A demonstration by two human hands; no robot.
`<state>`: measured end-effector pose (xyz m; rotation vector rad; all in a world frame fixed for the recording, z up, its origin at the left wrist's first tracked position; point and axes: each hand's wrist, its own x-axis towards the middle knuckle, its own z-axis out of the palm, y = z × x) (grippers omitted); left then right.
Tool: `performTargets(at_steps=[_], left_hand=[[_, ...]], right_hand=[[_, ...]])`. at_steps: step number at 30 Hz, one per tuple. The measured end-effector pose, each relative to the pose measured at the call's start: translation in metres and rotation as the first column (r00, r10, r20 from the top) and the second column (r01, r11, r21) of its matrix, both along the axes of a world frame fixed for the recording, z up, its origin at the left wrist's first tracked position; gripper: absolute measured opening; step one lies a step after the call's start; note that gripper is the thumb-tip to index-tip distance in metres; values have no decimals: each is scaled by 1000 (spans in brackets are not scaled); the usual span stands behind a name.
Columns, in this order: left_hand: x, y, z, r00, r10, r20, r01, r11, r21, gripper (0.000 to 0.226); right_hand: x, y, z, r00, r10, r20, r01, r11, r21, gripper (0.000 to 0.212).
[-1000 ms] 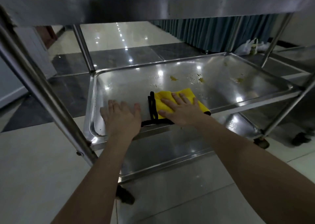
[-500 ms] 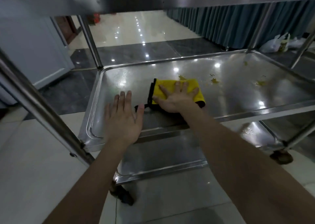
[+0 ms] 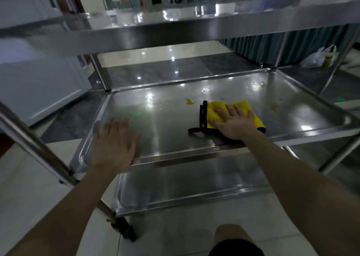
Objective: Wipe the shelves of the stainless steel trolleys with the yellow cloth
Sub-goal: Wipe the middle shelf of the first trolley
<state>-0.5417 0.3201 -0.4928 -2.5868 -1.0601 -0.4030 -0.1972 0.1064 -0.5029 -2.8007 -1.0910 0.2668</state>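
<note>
Head view. Right hand (image 3: 235, 122) flat, fingers straight, pressing the yellow cloth (image 3: 215, 105) onto the middle shelf (image 3: 165, 131); nothing clenched. The flat palm likely spreads pressure.
Left hand (image 3: 115, 142) open on the near rim, probably steadying the trolley.
Shelf tray holds yellow spills (image 3: 190, 101) just beyond the pressing fingertips; lower shelf (image 3: 185, 183) bare.

Head view, downward over trolley (image 3: 194, 154)

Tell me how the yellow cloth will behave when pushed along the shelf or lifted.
Probably floppy: the yellow cloth lies folded flat under the right hand, its black edging trailing loose. It should slide easily on the smooth, glossy middle shelf, though it may bunch.
</note>
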Motion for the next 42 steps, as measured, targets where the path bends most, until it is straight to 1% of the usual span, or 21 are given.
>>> performTargets(at_steps=[1, 2, 3, 6, 8, 10, 12, 14, 16, 17, 22, 24, 25, 26, 28, 30, 33, 36, 38, 40, 42], left_hand=[[3, -4, 4, 996, 3, -94, 3, 998, 66, 72], [7, -11, 8, 988, 3, -153, 12, 995, 98, 71], [14, -21, 11, 987, 3, -159, 11, 997, 82, 71], [55, -64, 12, 999, 25, 28, -22, 994, -103, 71], [99, -90, 10, 994, 9, 107, 11, 984, -176, 73], [146, -111, 7, 989, -13, 147, 52, 964, -261, 73], [178, -124, -2, 988, -27, 152, 77, 938, -337, 76], [190, -127, -18, 987, -24, 158, 82, 922, -378, 79], [191, -125, -27, 983, 18, 183, 64, 900, -432, 82], [189, -124, -30, 981, 22, 194, 65, 902, -427, 82], [187, -127, -28, 967, -28, 252, 127, 913, -388, 82], [186, -130, -26, 965, -55, 256, 149, 919, -365, 84], [185, -131, -25, 964, -61, 259, 155, 920, -360, 84], [185, -131, -24, 963, -61, 262, 156, 920, -359, 85], [185, -131, -22, 960, -64, 274, 164, 918, -361, 87], [183, -129, -20, 954, -79, 288, 179, 923, -340, 86], [180, -125, -18, 940, -73, 332, 183, 932, -312, 83], [180, -119, -17, 942, -38, 335, 148, 939, -309, 82], [183, -117, -14, 940, -35, 339, 141, 945, -296, 80], [184, -116, -10, 946, -25, 322, 120, 953, -277, 80], [186, -121, -6, 959, -33, 281, 113, 956, -272, 81]], right_hand=[[3, -7, -1, 1000, 0, 11, 0, 1000, 4, 97], [3, -8, -3, 1000, 9, 26, -10, 1000, 11, 96], [1, -7, -4, 999, 22, 40, -22, 1000, 16, 95], [-3, -2, -8, 997, 51, 57, -52, 998, 19, 96], [-3, -3, -13, 996, 43, 79, -48, 997, 53, 93], [-3, -2, -15, 996, 32, 87, -37, 998, 59, 93], [-5, -1, -15, 996, 36, 78, -41, 997, 59, 93], [-1, -4, -17, 995, 62, 79, -68, 995, 78, 92], [15, -16, -15, 993, 98, 63, -102, 992, 69, 91], [28, -27, -13, 994, 95, 49, -98, 993, 59, 90], [103, -80, 2, 991, -133, -12, 133, 991, -28, 85], [105, -65, 2, 980, -200, 3, 199, 977, -75, 81], [96, -47, 2, 980, -199, 17, 200, 976, -88, 78], [82, -26, 2, 987, -160, 26, 162, 982, -92, 74], [48, 16, 0, 999, -7, 49, 11, 996, -88, 72], [22, 41, -3, 992, 117, 51, -112, 990, -90, 78], [25, 35, -2, 987, 156, 28, -154, 986, -63, 83], [75, -12, 3, 995, 92, 27, -90, 994, -60, 76], [119, -64, 6, 999, -44, 15, 45, 998, -49, 73], [151, -112, 6, 979, -201, 17, 202, 979, -29, 73], [159, -136, 3, 960, -277, 37, 278, 960, -37, 74]])
